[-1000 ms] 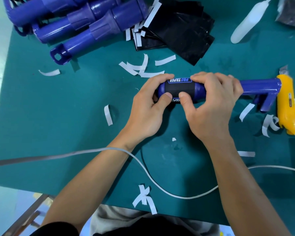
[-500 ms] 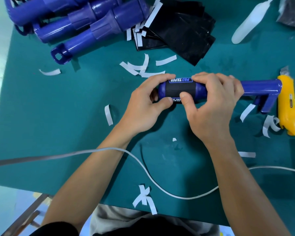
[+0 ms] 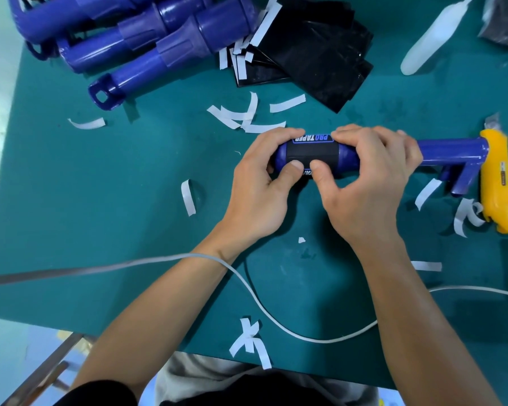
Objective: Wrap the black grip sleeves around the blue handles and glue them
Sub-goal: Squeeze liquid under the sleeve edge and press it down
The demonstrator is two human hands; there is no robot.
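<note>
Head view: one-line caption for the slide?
Left hand and right hand grip the black grip sleeve wrapped round a blue handle on the green mat.

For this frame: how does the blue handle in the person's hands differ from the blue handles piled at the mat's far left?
The held handle carries a black grip sleeve with PRO TAPER lettering; the piled handles show no sleeve. The held handle lies level across the view, gripped by the left hand and right hand; the piled handles lie slanted, side by side, untouched. Both are glossy blue.
</note>
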